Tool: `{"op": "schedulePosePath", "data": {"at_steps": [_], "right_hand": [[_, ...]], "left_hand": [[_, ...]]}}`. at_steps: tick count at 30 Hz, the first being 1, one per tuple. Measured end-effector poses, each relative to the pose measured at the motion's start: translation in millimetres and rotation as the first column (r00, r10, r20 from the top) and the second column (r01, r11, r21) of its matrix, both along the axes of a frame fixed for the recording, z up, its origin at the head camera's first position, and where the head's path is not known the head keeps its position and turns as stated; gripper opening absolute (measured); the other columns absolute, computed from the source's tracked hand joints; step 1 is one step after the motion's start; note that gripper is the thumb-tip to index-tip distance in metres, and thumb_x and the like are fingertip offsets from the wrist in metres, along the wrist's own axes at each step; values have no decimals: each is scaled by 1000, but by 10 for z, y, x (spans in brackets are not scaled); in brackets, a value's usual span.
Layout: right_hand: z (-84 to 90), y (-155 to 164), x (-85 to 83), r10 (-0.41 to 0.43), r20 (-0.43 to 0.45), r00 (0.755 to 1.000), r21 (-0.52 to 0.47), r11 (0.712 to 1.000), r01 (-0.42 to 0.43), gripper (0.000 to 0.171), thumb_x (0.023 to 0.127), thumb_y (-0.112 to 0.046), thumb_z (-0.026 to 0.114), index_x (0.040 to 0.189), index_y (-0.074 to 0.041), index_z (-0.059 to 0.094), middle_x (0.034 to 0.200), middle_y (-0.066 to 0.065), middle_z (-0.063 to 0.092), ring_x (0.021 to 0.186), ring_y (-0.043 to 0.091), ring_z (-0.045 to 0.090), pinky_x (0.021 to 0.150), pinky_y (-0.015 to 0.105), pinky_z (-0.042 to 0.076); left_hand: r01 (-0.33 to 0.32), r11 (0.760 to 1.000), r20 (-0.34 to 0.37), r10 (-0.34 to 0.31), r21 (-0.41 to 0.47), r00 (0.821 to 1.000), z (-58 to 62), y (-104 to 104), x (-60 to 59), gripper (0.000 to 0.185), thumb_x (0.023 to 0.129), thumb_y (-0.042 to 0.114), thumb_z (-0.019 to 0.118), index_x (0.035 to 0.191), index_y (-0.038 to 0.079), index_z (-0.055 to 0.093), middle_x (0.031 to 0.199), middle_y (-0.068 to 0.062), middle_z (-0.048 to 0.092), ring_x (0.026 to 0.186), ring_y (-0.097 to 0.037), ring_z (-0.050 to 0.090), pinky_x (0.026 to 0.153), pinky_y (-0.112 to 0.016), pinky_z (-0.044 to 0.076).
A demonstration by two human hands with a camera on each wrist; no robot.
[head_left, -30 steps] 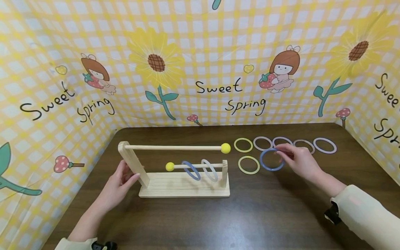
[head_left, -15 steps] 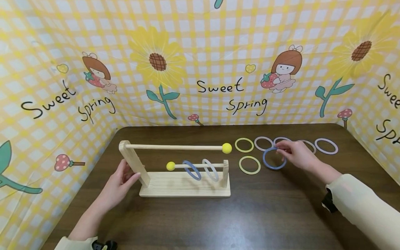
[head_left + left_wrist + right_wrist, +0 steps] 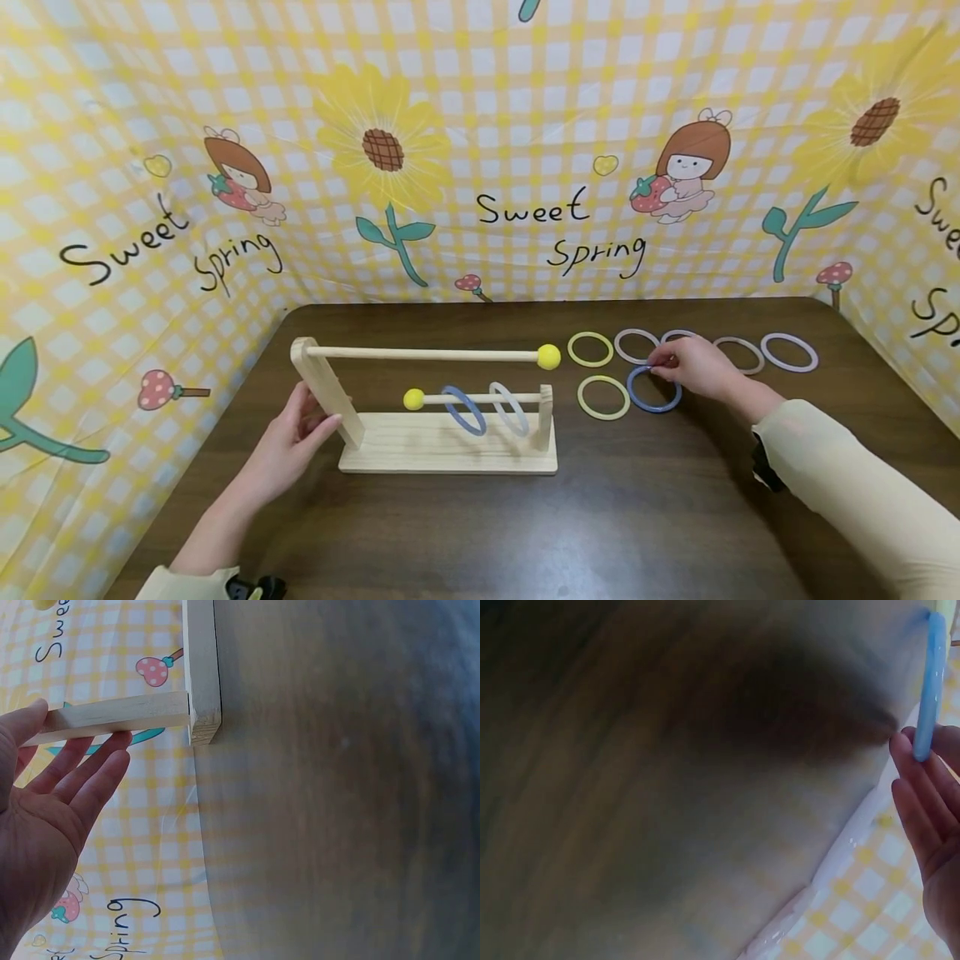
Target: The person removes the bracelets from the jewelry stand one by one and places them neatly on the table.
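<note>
My left hand (image 3: 288,442) grips the tall post (image 3: 327,393) of a wooden ring stand (image 3: 450,446), thumb on one side and fingers on the other, as the left wrist view shows. On the stand's lower rod hang a blue ring (image 3: 463,411) and a whitish ring (image 3: 509,410). The upper rod (image 3: 427,354) bears only a yellow end ball (image 3: 549,357). To the right of the stand, my right hand (image 3: 693,367) pinches another blue ring (image 3: 654,409) by its far edge; it appears tilted, with its near edge close to or on the table.
A yellow ring (image 3: 590,349) and a second yellow ring (image 3: 603,397) lie between the stand and my right hand. Lilac rings (image 3: 789,353) and a pale pinkish ring (image 3: 738,355) lie along the back of the dark table (image 3: 465,533). A patterned cloth hangs behind.
My right hand and the blue ring have shifted left and lower, toward the near yellow ring. My left hand and the stand keep their place; the whole view drifts slightly.
</note>
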State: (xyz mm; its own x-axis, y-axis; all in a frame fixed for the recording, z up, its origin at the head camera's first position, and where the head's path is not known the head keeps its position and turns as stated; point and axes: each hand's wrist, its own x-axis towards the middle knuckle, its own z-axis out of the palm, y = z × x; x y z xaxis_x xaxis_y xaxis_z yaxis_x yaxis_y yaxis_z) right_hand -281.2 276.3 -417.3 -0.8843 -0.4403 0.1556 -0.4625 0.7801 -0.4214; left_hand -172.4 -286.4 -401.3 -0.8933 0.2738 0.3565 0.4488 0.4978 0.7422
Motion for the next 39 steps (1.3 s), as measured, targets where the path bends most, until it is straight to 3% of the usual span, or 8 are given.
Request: {"op": "schedulePosePath", "data": {"at_steps": [7,15,21,24,32,39], "right_hand": [[-4,-8,-2,-24,-62,998,82,996,29,8,82,-7,77,88,-11,75,84,-3,70,79,22,66,67,42,53],[-34,3,-13,13,-60,998,66,998,-9,10,81,-3,77,88,-10,75,85,-2,70,81,24,65,69,41,53],[31,35,111,-30,0,1000,-33,999,30,9,84,-6,76,92,-8,75,86,-1,69,78,20,63,66,37,51],[84,28,215,-43,-37,998,-111,993,39,9,84,-6,76,92,-7,75,85,-2,69,76,15,62,65,32,50],[159,-218,596,-27,-106,994,-319,948,-8,9,81,-1,77,89,-6,75,78,-6,68,71,6,60,59,25,51],[240,-629,957,49,-109,993,-493,864,-97,13,80,1,78,90,-7,74,80,0,70,71,7,62,59,22,52]], "left_hand": [[7,1000,-8,-7,4,1000,4,3,-19,46,97,-2,56,138,0,33,121,-26,60,108,-6,57,84,-12,46],[0,1000,-4,0,-7,1000,-3,-3,-10,46,97,-2,56,137,0,34,121,-26,60,107,-9,58,83,-12,46],[1,1000,4,-1,-8,1000,-13,12,4,44,97,-1,55,136,-1,34,121,-26,60,106,-6,58,83,-11,46],[0,1000,2,0,-11,1000,-1,19,8,43,97,-1,55,135,-2,34,121,-26,60,107,-2,56,83,-11,46],[-9,1000,-8,9,-3,1000,27,21,11,50,97,-3,56,140,0,32,121,-27,59,107,3,54,84,-10,45],[-1,1000,-15,1,8,1000,8,22,2,52,96,-4,56,142,1,31,121,-27,59,108,4,54,85,-10,45]]}}
